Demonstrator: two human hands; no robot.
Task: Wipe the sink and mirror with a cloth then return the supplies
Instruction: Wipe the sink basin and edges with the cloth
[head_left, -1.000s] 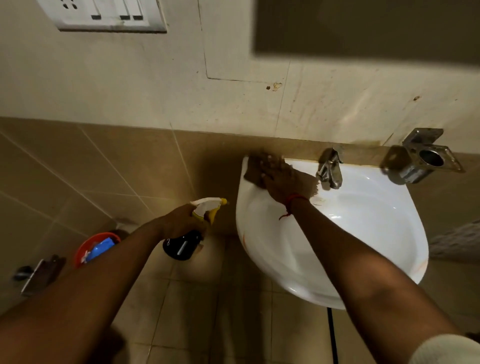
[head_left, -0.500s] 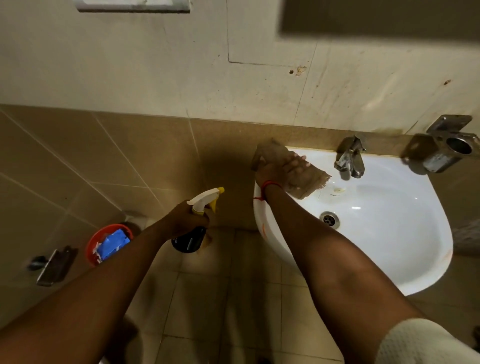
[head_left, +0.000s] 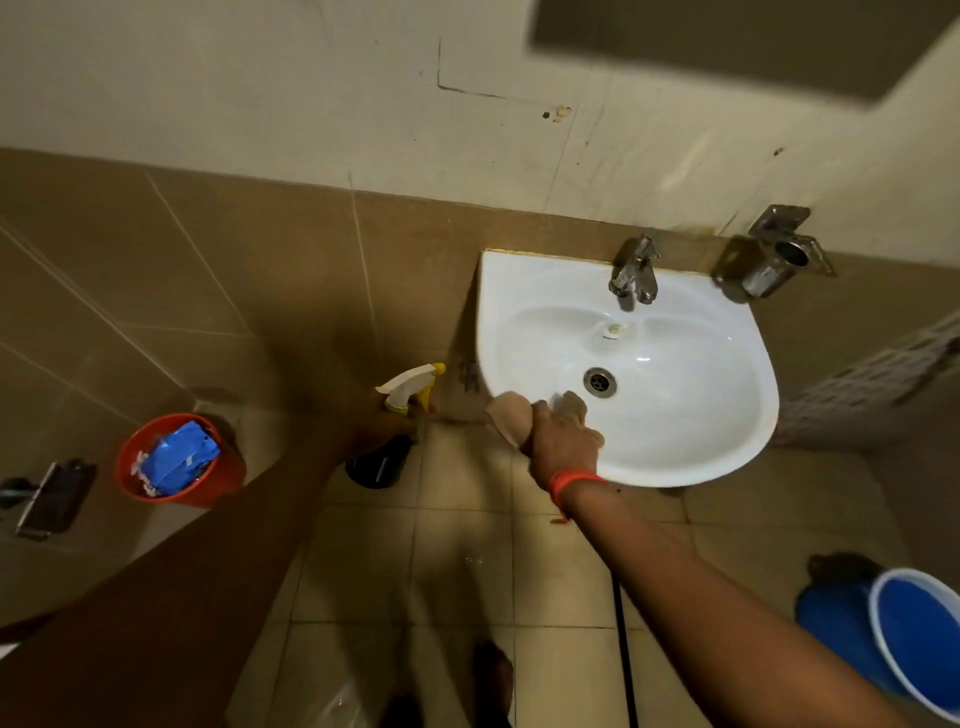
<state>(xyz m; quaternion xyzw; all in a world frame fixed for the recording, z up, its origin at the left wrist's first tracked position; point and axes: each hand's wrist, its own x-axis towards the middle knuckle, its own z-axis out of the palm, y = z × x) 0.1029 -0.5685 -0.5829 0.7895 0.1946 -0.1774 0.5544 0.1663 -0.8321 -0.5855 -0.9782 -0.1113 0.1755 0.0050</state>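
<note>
Down from the sink's (head_left: 691, 312) back-left corner to its front-left rim, the right hand (head_left: 563, 441) grips the cloth (head_left: 511, 418), bowl lying ahead and right, while the left hand (head_left: 379, 428) clasps the spray bottle (head_left: 400, 415) beside it.

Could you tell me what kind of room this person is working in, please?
Most likely a small bathroom or washroom: a white wall-hung sink with a metal tap, tan wall tiles behind it, and a blue bucket on the tiled floor.
</note>
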